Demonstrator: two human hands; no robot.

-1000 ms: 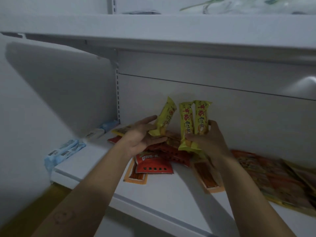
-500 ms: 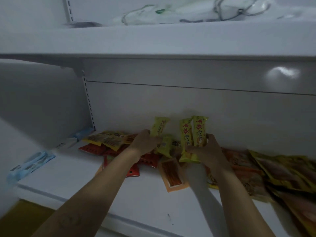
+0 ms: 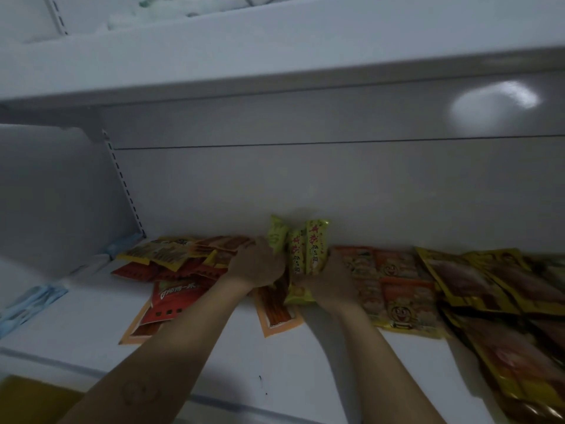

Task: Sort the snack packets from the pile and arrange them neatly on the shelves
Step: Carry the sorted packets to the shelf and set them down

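Both my hands meet at the back of a white shelf (image 3: pixel 232 356). My right hand (image 3: pixel 331 281) grips two slim yellow snack sticks (image 3: pixel 308 255) with red lettering, held upright near the back wall. My left hand (image 3: pixel 256 266) holds a third yellow stick (image 3: pixel 277 237) right beside them, touching the pair. Under and left of my hands lies a jumbled pile of red and orange packets (image 3: pixel 177 292). An orange packet (image 3: pixel 276 310) lies flat below my wrists.
Larger yellow-edged packets (image 3: pixel 477 283) and orange cartoon-face packets (image 3: pixel 394 289) lie in overlapping rows on the right. Pale blue packs (image 3: pixel 29 304) sit at the left end. An upper shelf (image 3: pixel 275 50) overhangs closely; its contents are blurred.
My hands have lowered and closed together, bringing the left hand's yellow stick against the right hand's pair near the back wall. The view has swung right, showing more packets there.
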